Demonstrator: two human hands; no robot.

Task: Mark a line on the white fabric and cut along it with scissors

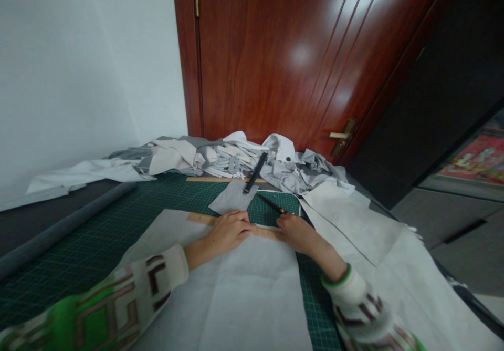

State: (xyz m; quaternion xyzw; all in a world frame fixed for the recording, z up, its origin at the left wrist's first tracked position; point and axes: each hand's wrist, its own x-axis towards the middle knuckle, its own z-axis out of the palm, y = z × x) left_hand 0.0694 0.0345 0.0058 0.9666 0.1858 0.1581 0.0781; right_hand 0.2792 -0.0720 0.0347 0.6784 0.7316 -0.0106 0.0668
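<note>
A large piece of white fabric [236,293] lies spread on a green cutting mat [271,214]. Across its far edge runs a wooden ruler [201,218]. My left hand [230,231] presses down on the middle of that ruler with its fingers closed over it. At the ruler's right end, my right hand [297,232] is closed round dark scissors [271,203], whose blades point away to the left. Its fingers also come up against the ruler. The scissors' handles are hidden in the hand. Just beyond lies a small grey fabric scrap [232,197].
A black bar [255,172] lies past the scrap, near a second wooden ruler [208,179]. Heaped white and grey fabric [283,169] lines the back before a brown door [268,67]. A grey roll [71,222] is at left, more white fabric [417,277] at right.
</note>
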